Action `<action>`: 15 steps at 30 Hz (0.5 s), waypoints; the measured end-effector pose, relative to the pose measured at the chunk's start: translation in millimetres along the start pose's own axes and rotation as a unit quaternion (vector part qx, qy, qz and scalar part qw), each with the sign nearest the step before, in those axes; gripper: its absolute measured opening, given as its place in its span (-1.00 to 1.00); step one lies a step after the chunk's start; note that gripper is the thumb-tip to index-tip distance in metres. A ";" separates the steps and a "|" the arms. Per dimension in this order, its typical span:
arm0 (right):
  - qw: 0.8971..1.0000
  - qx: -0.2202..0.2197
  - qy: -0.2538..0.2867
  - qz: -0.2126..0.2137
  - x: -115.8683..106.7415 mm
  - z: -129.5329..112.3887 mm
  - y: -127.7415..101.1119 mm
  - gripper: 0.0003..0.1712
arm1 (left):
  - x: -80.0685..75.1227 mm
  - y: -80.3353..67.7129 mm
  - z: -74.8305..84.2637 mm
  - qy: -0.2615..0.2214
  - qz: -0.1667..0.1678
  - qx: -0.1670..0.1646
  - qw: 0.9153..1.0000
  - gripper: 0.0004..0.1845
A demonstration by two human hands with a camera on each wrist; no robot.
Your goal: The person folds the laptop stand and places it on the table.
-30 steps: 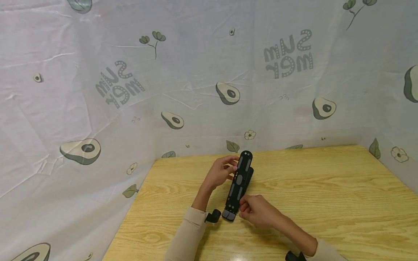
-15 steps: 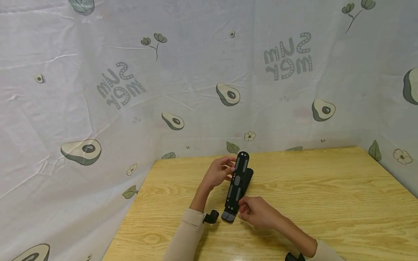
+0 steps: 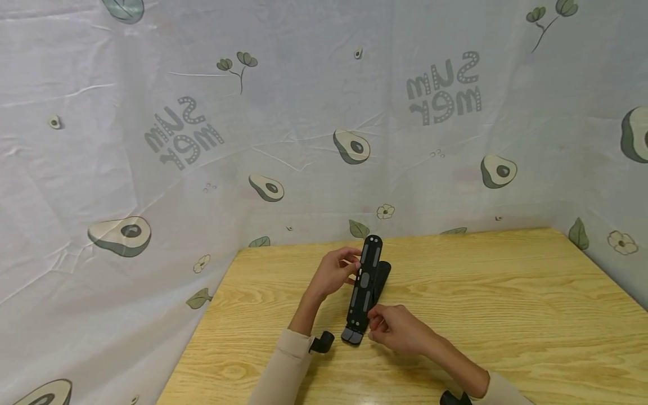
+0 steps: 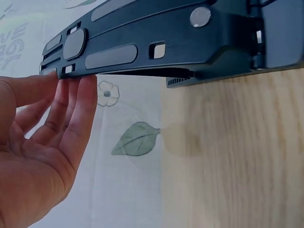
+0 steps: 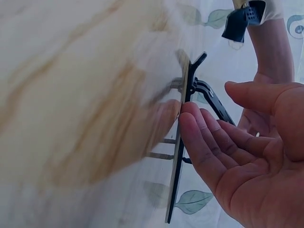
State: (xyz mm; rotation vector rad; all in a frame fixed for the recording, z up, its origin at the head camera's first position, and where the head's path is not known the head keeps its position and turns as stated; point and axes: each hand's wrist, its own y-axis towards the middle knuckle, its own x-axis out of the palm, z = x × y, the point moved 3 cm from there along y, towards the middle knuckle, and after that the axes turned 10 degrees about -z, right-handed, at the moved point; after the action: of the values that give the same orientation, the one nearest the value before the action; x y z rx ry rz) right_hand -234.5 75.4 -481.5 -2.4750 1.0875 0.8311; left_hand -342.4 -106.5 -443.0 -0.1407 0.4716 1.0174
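A black folding stand (image 3: 365, 281) with grey pads sits on the wooden table, its hinged upper panel (image 4: 111, 56) lifted at an angle above the flat base (image 5: 175, 183). Along that panel's left edge, my left hand (image 3: 331, 274) pinches it between thumb and fingertips, also seen close up in the left wrist view. My right hand (image 3: 402, 331) is beside the near end of the stand. In the right wrist view its extended fingers (image 5: 204, 152) touch the base's edge, while the thumb stays apart. Part of the base is hidden under the panel in the head view.
The wooden table (image 3: 481, 292) extends well to the right of the stand. A pale curtain (image 3: 304, 112) printed with avocados and leaves hangs behind and along both sides. Black wrist cameras (image 3: 322, 342) are strapped near both sleeves.
The upper panel has swung slightly left, showing more of the dark base beside it. My left hand has moved left with it, while my right hand stays almost in place.
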 end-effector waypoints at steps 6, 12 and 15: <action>1.000 -0.004 -0.005 0.011 -5.2 -0.5 -1.8 -0.65 | 2.0 -13.9 -0.1 0.011 0.000 -0.013 1.000 -0.68; 1.000 -0.004 -0.006 0.028 -13.8 -0.8 -4.3 -0.64 | 5.5 -26.9 -0.8 0.027 -0.006 -0.019 0.999 -0.70; 0.999 -0.003 -0.005 0.037 -19.3 0.0 -5.4 -0.64 | 7.4 -31.9 -2.5 0.036 -0.009 -0.023 0.999 -0.70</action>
State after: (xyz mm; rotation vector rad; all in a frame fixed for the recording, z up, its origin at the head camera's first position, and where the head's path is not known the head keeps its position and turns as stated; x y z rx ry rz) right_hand -240.9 89.9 -469.2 -2.4461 1.1811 0.8692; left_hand -313.1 -118.3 -451.7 -0.2227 0.5108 1.0082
